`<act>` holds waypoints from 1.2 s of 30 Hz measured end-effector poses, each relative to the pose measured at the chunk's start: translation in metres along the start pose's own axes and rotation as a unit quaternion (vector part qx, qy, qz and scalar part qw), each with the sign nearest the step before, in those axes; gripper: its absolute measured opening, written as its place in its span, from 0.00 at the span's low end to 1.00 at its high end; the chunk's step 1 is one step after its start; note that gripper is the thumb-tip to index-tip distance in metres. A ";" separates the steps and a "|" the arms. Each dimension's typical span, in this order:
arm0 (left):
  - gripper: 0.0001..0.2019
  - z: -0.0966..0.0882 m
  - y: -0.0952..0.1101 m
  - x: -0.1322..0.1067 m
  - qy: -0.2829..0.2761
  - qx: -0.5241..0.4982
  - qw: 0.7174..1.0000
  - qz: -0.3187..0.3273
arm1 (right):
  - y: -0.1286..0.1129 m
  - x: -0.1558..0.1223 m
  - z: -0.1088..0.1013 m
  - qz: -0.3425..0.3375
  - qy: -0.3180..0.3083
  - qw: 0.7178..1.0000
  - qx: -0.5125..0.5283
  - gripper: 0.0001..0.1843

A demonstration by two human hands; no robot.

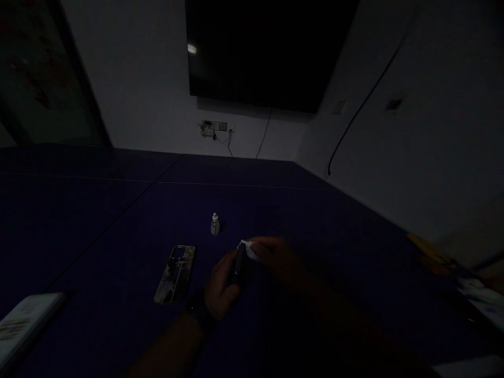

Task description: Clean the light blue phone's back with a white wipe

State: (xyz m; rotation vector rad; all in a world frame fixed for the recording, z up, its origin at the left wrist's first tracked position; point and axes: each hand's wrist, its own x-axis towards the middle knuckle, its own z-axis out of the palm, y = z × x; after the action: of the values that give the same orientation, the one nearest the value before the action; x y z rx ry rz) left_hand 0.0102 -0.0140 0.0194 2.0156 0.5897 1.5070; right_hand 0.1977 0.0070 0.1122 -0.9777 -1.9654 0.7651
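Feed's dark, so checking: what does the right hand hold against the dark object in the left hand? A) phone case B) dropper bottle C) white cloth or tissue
C: the right hand pinches a white cloth or tissue against the dark object in the left hand.

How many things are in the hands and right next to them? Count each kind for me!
Slim black object in the left hand: 1
Soft white tissue in the right hand: 1
Small clear dropper bottle with a white cap: 1
Flat grey patterned phone case: 1
Total: 4
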 end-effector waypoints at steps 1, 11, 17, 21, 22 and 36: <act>0.36 0.000 0.000 0.000 -0.004 0.003 1.000 0.003 | 0.001 0.001 0.001 0.041 -0.005 0.998 0.036 0.20; 0.36 -0.002 0.006 0.006 -0.015 0.002 1.000 0.019 | -0.020 -0.005 0.002 -0.169 0.022 0.984 -0.046 0.16; 0.38 -0.003 0.012 0.008 -0.021 -0.004 0.999 0.031 | -0.016 -0.006 0.001 -0.217 0.016 0.972 -0.092 0.15; 0.35 0.002 0.014 0.007 0.005 -0.006 1.000 -0.016 | -0.014 -0.017 0.000 -0.237 0.037 0.968 -0.077 0.14; 0.34 0.003 0.014 0.006 0.019 -0.005 0.999 -0.029 | -0.014 -0.020 -0.001 -0.207 0.055 0.974 -0.069 0.13; 0.51 -0.013 0.014 0.002 -0.066 0.104 0.992 0.023 | 0.013 -0.030 0.010 -0.093 0.169 0.981 0.016 0.13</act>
State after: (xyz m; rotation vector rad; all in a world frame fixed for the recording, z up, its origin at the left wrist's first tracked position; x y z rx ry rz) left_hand -0.0010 -0.0208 0.0326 2.2814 0.6726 1.3731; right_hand 0.2051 -0.0134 0.0858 -0.8300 -1.7128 0.4868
